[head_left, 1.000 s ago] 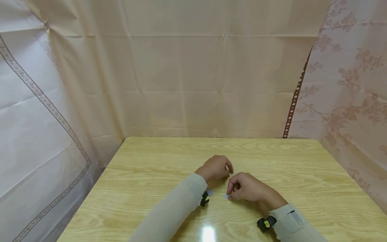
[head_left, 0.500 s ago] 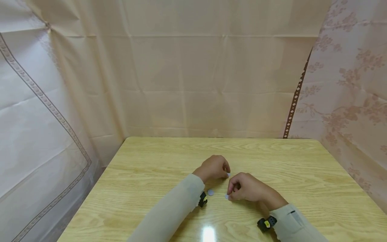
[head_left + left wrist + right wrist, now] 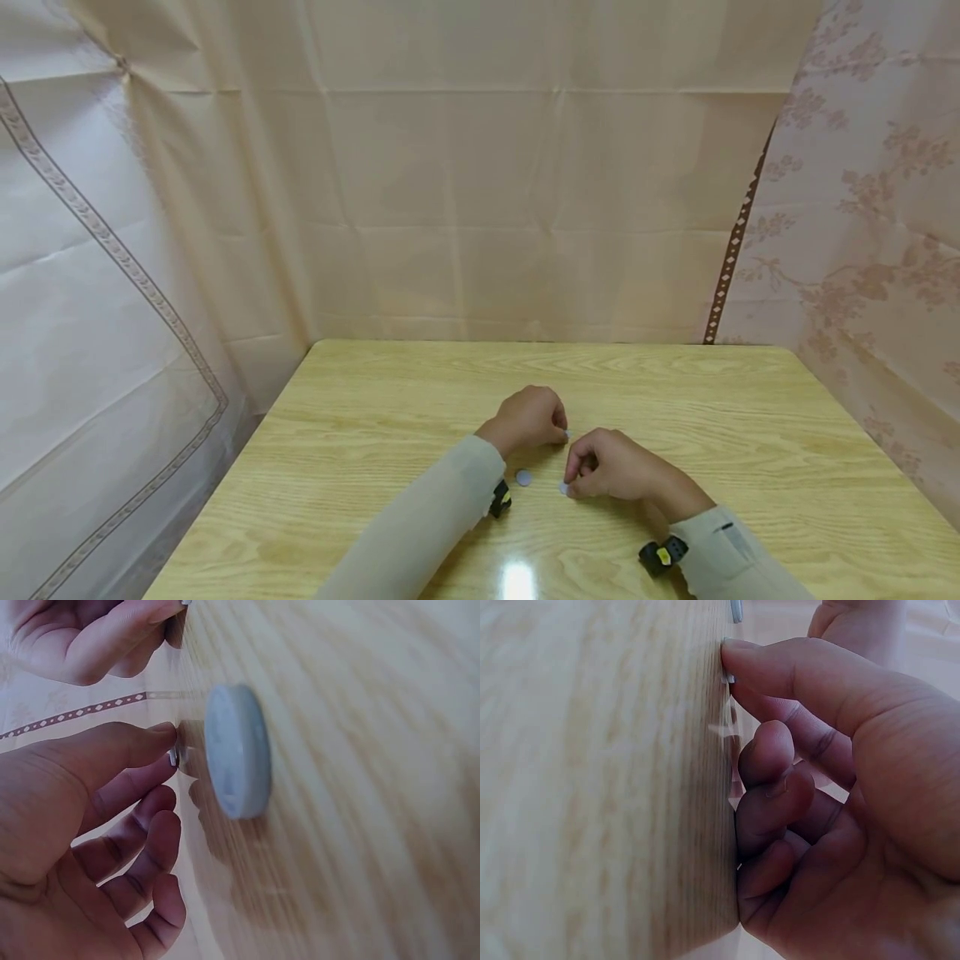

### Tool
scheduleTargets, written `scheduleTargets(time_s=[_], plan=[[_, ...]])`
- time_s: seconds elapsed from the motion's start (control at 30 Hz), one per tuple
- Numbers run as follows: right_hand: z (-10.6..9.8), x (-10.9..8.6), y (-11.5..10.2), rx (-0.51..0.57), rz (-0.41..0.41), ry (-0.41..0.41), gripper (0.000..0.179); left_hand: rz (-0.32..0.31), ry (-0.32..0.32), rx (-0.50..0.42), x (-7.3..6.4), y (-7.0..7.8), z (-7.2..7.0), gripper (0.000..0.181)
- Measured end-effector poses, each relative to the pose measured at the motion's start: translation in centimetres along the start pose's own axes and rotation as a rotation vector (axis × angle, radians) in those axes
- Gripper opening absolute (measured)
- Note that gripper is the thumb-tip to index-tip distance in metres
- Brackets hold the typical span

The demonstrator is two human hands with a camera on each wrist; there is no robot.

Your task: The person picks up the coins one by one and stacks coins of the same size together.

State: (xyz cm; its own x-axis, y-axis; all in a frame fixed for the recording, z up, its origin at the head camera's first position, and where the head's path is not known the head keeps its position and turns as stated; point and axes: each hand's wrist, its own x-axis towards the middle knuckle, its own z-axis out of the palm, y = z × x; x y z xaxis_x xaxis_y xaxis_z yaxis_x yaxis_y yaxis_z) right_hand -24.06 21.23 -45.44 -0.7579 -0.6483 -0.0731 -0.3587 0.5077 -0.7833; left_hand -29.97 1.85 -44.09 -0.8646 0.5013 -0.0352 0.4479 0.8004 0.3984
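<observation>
A pale grey round disc (image 3: 523, 477) lies flat on the wooden table; close up in the left wrist view the same disc (image 3: 238, 750) shows a raised rim and a marked face. Beyond it, my left hand (image 3: 531, 417) pinches a second pale disc (image 3: 567, 434) between thumb and forefinger, low at the tabletop. My right hand (image 3: 615, 465) does likewise with a third disc (image 3: 564, 488), right of the loose one. In the right wrist view my right hand (image 3: 840, 765) has its other fingers curled against the table, and the fingertips hide most of its disc.
The light wood-grain table (image 3: 360, 392) spreads out around both hands. A beige cloth (image 3: 495, 192) hangs behind its far edge, with patterned cloths at both sides. Black wrist cameras (image 3: 657, 556) sit under the sleeves.
My left hand has shifted slightly left with its disc, and the loose disc has come into full view beside the left wrist camera. My right hand stays in place.
</observation>
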Motion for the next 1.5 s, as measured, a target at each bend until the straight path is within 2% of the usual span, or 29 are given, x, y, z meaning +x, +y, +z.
scheduleTargets(time_s=[0.2, 0.4, 0.63, 0.8, 1.0, 1.23, 1.5], plan=[[0.0, 0.0, 0.0, -0.012, 0.007, -0.003, 0.011, -0.013, -0.004, -0.012, -0.1, -0.1, -0.1, 0.018], [0.0, 0.0, 0.1, -0.012, 0.003, -0.006, 0.011, -0.023, -0.003, -0.063, -0.4, -0.3, -0.2, 0.014], [0.0, 0.1, 0.0, 0.001, 0.01, -0.007, 0.011, -0.048, 0.078, -0.146, -1.0, -0.3, -1.0, 0.007], [0.0, 0.1, -0.1, 0.012, 0.014, -0.011, 0.011, -0.05, 0.091, -0.162, -1.5, -0.2, -1.4, 0.008], [0.0, 0.0, -0.2, 0.001, 0.018, -0.011, 0.011, -0.037, 0.112, -0.186, -2.5, -0.1, -1.6, 0.01], [-0.1, 0.1, -0.1, -0.01, 0.019, -0.017, 0.01, -0.027, 0.146, -0.297, -3.9, -0.4, -1.7, 0.01], [-0.1, 0.1, -0.1, -0.013, 0.015, -0.019, 0.01, -0.028, 0.14, -0.284, -5.4, -0.2, -1.5, 0.011]])
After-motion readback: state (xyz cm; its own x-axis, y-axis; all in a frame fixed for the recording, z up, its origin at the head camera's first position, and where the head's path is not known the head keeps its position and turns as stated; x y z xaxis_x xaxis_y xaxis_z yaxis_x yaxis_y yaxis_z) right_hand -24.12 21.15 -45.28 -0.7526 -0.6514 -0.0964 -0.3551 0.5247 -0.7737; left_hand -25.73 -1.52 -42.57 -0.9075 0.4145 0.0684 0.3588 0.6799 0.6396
